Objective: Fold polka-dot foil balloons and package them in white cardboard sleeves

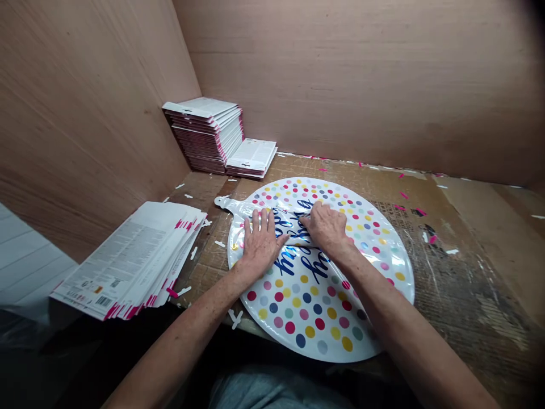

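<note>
A flat, round foil balloon [304, 329], white with many-coloured dots and blue script lettering, lies on the cardboard surface. Its narrow neck tab points to the upper left. My left hand [260, 244] rests open on the balloon's left part, fingers spread and palm down. On the lettering near the middle, my right hand [327, 227] is closed, with curled fingers and thumb gripping a raised crease of the foil. The lettering looks broken and doubled along that crease. The right fingertips are partly hidden.
Printed card packets [131, 255] lie fanned at the left edge. A tall stack of packets [204, 136] stands in the back left corner, beside a shorter stack [252, 156]. Wooden panels [361, 74] close off the back and left. Pink and white paper scraps [452, 251] litter the cardboard.
</note>
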Tool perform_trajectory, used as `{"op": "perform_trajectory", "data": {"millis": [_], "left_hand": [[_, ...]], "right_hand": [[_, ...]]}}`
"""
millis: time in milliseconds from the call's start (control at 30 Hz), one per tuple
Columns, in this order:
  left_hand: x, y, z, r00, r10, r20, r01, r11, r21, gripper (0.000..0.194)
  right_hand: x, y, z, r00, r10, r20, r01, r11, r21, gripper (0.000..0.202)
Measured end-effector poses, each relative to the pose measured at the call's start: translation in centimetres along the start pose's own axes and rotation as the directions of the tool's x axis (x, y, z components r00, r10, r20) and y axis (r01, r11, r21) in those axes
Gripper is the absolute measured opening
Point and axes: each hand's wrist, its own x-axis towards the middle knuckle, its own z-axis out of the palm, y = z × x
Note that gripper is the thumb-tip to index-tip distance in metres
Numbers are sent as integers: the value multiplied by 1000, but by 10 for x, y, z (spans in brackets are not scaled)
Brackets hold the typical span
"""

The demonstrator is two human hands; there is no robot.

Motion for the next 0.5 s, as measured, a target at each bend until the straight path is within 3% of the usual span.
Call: {"op": "perform_trajectory", "data": {"millis": [67, 167, 267, 367, 433, 500], "left_hand": [[1, -4, 4, 999, -2, 41, 2, 1000, -5, 73], [1, -13, 0, 998, 41, 49, -35, 994, -105, 71], [-3, -16, -7, 999, 27, -26, -35, 931, -363, 63], [-13, -5, -14, 987, -129, -99, 37, 768, -640, 49], [-22, 5, -19, 976, -190, -102, 55, 677, -734, 41], [-32, 6, -26, 976, -185, -112, 35, 647, -761, 36]], "right_hand": [[11, -3, -8, 989, -143, -41, 142, 989, -30, 38], [19, 0, -13, 936, -338, 96, 335, 941, 48, 29], [3, 11, -5, 919, -390, 56, 369, 902, 223, 20], [-29, 20, 10, 917, -398, -19, 369, 830, 419, 16], [-49, 21, 16, 914, -405, -14, 360, 797, 485, 21], [-63, 20, 18, 889, -457, -17, 390, 740, 547, 24]]}}
